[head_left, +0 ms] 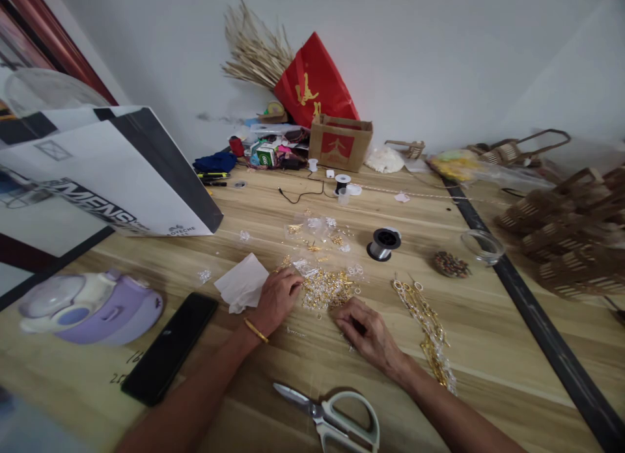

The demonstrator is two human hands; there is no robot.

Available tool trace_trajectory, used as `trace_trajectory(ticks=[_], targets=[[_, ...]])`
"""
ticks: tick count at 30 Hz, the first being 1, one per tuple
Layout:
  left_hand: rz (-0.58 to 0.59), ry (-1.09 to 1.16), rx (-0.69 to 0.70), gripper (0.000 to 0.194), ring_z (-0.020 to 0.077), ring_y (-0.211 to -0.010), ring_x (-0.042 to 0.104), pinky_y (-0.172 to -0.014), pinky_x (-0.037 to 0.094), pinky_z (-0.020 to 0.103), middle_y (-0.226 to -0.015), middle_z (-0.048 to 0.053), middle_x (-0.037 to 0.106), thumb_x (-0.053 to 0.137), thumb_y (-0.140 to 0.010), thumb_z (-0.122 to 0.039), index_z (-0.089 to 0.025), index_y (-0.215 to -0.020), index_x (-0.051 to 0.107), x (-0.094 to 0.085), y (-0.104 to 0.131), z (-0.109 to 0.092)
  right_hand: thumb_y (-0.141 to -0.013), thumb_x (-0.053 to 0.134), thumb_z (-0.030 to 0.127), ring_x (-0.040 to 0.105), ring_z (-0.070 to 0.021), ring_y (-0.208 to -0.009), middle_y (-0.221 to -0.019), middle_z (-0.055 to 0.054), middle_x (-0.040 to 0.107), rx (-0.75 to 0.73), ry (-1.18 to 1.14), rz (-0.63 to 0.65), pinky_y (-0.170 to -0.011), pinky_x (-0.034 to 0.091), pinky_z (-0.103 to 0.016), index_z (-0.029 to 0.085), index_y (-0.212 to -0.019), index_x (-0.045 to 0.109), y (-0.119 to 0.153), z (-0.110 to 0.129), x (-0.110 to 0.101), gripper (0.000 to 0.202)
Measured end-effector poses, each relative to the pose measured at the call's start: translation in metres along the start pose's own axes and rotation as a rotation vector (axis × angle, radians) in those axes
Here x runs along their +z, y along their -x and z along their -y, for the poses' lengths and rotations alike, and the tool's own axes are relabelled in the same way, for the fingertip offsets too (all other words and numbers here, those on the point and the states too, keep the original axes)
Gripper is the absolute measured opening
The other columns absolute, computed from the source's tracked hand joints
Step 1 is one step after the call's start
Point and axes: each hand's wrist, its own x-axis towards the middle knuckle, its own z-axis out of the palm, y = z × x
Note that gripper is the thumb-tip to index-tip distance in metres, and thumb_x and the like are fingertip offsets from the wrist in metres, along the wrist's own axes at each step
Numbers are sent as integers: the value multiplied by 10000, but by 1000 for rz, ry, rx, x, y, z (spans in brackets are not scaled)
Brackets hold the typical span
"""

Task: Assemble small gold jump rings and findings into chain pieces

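Note:
A pile of small gold and clear beads (326, 289) lies on the wooden table in front of me. My left hand (279, 298), a gold bracelet on its wrist, rests at the pile's left edge with fingers curled together; whatever it holds is too small to make out. At the pile's lower right, my right hand (368, 332) is closed in a pinch, and its fingertips hide anything between them. Finished-looking gold and clear beaded strands (430, 332) with rings at their ends lie to its right. A white tissue (243, 280) sits beside my left hand.
Scissors (317, 411) lie close to me between my forearms. A black phone (168, 349) and a purple-and-white container (102, 310) are at left, below a large paper bag (112, 173). A wire spool (384, 245), a dish of dark beads (452, 264) and woven baskets (571, 232) stand rightward.

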Motion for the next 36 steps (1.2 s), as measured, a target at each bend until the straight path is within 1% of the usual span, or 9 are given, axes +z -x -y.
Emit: trace_trajectory(ticks=[13, 20, 25, 30, 36], targets=[[17, 50, -12, 68, 184, -816, 569, -829, 412, 332, -780, 33, 639, 602, -786, -135, -163, -734, 634, 1, 0, -1, -904, 476, 195, 520, -146, -690, -758, -37, 543, 0, 4, 8, -634, 417, -261, 178, -801, 551, 0, 0, 0, 129], [10, 104, -4, 73, 184, -800, 567, -793, 425, 319, -772, 37, 645, 601, -794, -151, -162, -726, 627, 1, -1, -1, -904, 473, 198, 526, -149, -696, -763, -37, 545, 2, -4, 13, -649, 421, -265, 181, -804, 552, 0, -1, 1, 129], [7, 132, 5, 84, 186, -797, 564, -804, 421, 329, -768, 39, 648, 593, -802, -161, -158, -728, 630, 3, -1, 2, -905, 474, 205, 528, -149, -696, -761, -40, 551, -2, 4, 11, -648, 424, -265, 179, -799, 555, 0, 0, 0, 135], [-2, 208, 9, 99, 178, -787, 572, -780, 428, 312, -769, 39, 653, 578, -812, -169, -156, -729, 629, 3, -3, 4, -909, 467, 212, 526, -149, -691, -751, -40, 550, -8, 3, 5, -644, 426, -265, 180, -788, 551, 0, 0, 0, 150], [-17, 241, -19, 102, 182, -768, 577, -755, 423, 307, -760, 40, 665, 588, -808, -187, -151, -728, 639, 3, -5, 6, -901, 478, 195, 524, -146, -688, -757, -37, 546, -9, 5, 4, -641, 426, -262, 182, -793, 554, 1, 0, 1, 132]])
